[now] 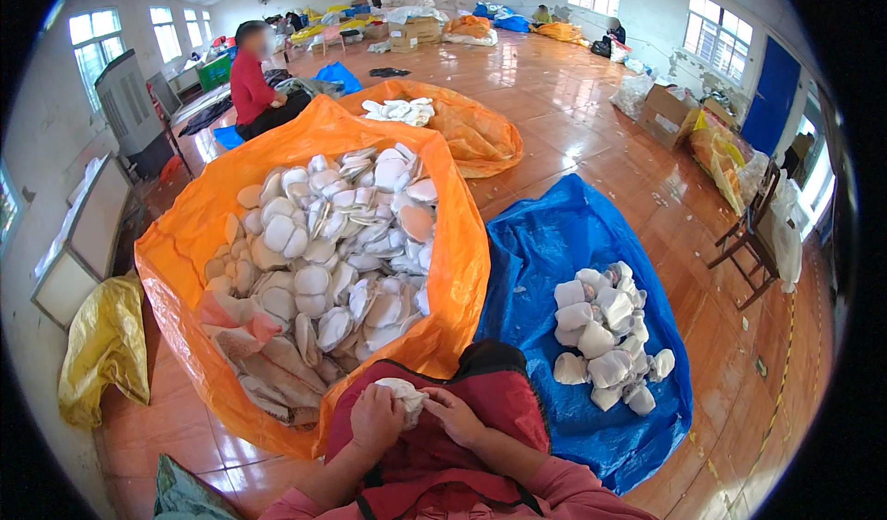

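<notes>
Over my lap, my left hand [375,420] and my right hand [453,416] pinch a small white cloth-like piece [404,396] between them. Its exact kind is partly hidden by my fingers. A dark red apron [504,407] lies beneath my hands. Just ahead and to the left stands a wide-mouthed orange woven sack [171,271], holding many flat, rounded white pads [309,284]. To my right, rounded white bundles [610,340] lie heaped on a spread blue woven sack [522,326].
Beyond the big sack lies another orange sack [485,141] with white pieces on it. A person in red [251,86] sits at the far left. A yellow sack [103,354] slumps at the left, and a wooden chair [753,238] stands at the right.
</notes>
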A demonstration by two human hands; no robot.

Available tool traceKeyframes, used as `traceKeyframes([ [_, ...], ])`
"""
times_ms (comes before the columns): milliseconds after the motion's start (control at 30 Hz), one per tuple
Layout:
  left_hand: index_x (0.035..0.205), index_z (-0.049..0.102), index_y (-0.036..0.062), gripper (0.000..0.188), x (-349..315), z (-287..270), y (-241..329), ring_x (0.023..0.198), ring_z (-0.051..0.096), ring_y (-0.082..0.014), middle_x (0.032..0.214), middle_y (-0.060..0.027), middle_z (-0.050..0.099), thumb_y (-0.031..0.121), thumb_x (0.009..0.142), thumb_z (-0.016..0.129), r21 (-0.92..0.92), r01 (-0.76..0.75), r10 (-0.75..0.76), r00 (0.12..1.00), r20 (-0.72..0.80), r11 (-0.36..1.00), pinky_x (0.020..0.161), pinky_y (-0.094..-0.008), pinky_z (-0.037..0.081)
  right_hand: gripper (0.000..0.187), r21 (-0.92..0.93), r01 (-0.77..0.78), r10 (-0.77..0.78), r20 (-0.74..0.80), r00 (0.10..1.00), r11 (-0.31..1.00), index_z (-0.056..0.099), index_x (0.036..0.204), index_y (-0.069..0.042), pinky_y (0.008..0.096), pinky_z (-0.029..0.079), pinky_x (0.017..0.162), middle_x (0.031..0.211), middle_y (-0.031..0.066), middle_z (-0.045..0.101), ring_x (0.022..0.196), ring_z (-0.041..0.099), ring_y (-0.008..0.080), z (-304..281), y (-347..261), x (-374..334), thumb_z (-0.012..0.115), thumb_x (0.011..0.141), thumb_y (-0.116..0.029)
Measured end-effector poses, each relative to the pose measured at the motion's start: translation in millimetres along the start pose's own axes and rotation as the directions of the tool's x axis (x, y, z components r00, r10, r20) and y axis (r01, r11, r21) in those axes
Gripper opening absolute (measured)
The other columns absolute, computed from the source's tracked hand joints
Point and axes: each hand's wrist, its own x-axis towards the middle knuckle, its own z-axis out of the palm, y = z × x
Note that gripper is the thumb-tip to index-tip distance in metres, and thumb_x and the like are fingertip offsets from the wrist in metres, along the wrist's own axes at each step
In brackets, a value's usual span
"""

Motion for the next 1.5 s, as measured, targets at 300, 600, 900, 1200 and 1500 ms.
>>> traceKeyframes([
  [300, 0.088, 0.059, 0.0052, 0.015, -0.2, -10.1, 7.8, 0.071, 0.058, -0.0335, 0.082, -0.0146, 0.054, 0.015, 0.077, 0.061, 0.020, -0.036, 0.036, 0.999, 0.010, 0.999, 0.061, -0.0439, 0.049, 0.036, 0.172, -0.120, 0.103, 0.105, 0.989, 0.978, 0.051, 0.125, 0.001, 0.0272, 0.040, 0.097, 0.118, 0.0058, 0.057, 0.110, 0.052, 0.0137, -5.5, 0.1, 0.9, 0.056, 0.095, -0.019],
  [600, 0.103, 0.063, 0.0091, 0.026, 4.7, -12.6, 14.9, 0.072, 0.060, -0.0325, 0.084, -0.0141, 0.054, 0.018, 0.079, 0.060, 0.088, -0.092, 0.074, 0.980, 0.186, 0.992, 0.062, -0.0427, 0.051, 0.035, 0.082, -0.054, 0.050, 0.043, 0.998, 0.995, 0.051, 0.123, 0.000, 0.0273, 0.040, 0.096, 0.115, 0.0053, 0.057, 0.108, 0.052, 0.0140, -11.5, 11.6, 4.0, 0.058, 0.093, -0.017],
  [900, 0.097, 0.061, 0.0081, 0.019, 3.7, -12.9, 19.8, 0.072, 0.061, -0.0347, 0.085, -0.0151, 0.055, 0.015, 0.081, 0.056, 0.058, -0.042, 0.031, 0.983, 0.182, 0.997, 0.061, -0.0455, 0.052, 0.035, 0.161, -0.048, 0.044, 0.032, 0.999, 0.986, 0.049, 0.124, 0.000, 0.0280, 0.040, 0.097, 0.116, 0.0066, 0.056, 0.108, 0.051, 0.0147, -4.6, 2.9, 0.5, 0.057, 0.094, -0.016],
  [1200, 0.095, 0.061, 0.0076, 0.018, 6.6, -15.4, 21.3, 0.073, 0.062, -0.0336, 0.086, -0.0144, 0.056, 0.015, 0.080, 0.057, 0.079, -0.041, 0.024, 0.979, 0.203, 0.996, 0.062, -0.0444, 0.052, 0.034, 0.192, -0.033, 0.027, 0.034, 0.999, 0.981, 0.049, 0.124, 0.000, 0.0283, 0.040, 0.096, 0.116, 0.0068, 0.056, 0.108, 0.051, 0.0147, -2.6, 2.2, 0.5, 0.056, 0.094, -0.015],
  [1500, 0.076, 0.060, 0.0063, 0.020, 13.7, -11.1, 22.5, 0.082, 0.054, -0.0305, 0.084, -0.0131, 0.054, 0.025, 0.069, 0.065, 0.092, -0.296, 0.298, 0.955, -0.011, 0.951, 0.068, -0.0395, 0.046, 0.031, 0.067, 0.048, -0.051, 0.045, 0.998, 0.997, 0.052, 0.123, -0.001, 0.0310, 0.041, 0.098, 0.118, 0.0070, 0.056, 0.112, 0.052, 0.0164, -7.7, 3.6, 0.2, 0.056, 0.093, -0.010],
])
